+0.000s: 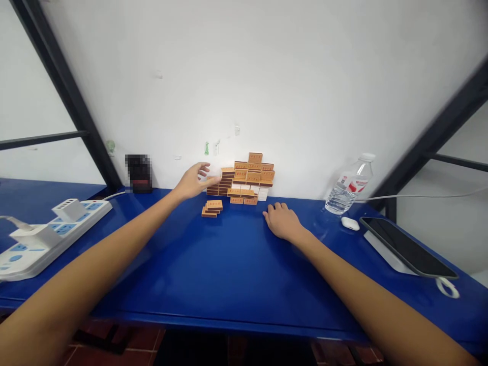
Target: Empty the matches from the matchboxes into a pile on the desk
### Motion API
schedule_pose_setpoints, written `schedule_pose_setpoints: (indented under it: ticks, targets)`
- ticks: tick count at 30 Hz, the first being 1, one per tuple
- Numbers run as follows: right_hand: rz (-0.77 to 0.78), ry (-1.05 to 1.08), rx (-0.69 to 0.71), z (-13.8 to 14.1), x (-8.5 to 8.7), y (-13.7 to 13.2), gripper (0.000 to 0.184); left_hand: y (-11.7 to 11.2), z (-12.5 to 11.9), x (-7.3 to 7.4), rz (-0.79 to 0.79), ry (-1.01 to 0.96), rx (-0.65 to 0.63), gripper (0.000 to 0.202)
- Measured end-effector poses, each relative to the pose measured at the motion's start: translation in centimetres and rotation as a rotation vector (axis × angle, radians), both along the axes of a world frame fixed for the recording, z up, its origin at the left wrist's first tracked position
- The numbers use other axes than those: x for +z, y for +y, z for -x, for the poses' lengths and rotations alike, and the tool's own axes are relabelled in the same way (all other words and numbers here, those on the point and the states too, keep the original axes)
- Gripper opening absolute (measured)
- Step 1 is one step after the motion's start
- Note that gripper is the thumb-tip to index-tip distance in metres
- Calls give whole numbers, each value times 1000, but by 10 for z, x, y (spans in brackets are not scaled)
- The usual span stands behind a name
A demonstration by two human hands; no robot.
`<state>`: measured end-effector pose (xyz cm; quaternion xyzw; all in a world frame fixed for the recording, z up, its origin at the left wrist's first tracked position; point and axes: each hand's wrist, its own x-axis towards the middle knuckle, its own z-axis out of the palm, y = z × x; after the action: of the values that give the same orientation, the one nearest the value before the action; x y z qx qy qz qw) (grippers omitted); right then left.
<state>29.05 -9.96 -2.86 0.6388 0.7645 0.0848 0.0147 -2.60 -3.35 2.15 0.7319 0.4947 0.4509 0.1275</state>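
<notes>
Small orange matchboxes (253,177) with red lettering are piled against the wall, some standing upright and some lying flat, with white ones (263,193) among them. At the pile's left side stand stacks with dark brown edges (224,189). My left hand (194,181) is raised beside these stacks, thumb and fingers apart, with nothing visible between them. Its thumb tip overlaps the stacks in view; whether it touches them I cannot tell. A small separate stack of matchboxes (213,207) lies below that hand. My right hand (282,219) rests palm down on the table, right of the pile, holding nothing.
The blue table (213,274) meets a white wall. At left are a white power strip (72,229) with plugs and a pixelated black object (139,174). A water bottle (348,185), a white earphone case (349,223) and a phone (407,246) lie at right.
</notes>
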Motion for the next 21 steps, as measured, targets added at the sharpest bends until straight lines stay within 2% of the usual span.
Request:
schedule_pose_setpoints:
  ticks: [3, 8, 21]
  targets:
    - [2, 5, -2, 0, 0, 1, 48, 27, -16, 13, -13, 66, -38, 69]
    - [5, 10, -4, 0, 1, 1, 48, 54, -33, 15, 37, 83, -95, 60]
    - [23, 26, -2, -1, 4, 1, 49, 57, -28, 17, 110, 89, -165, 57]
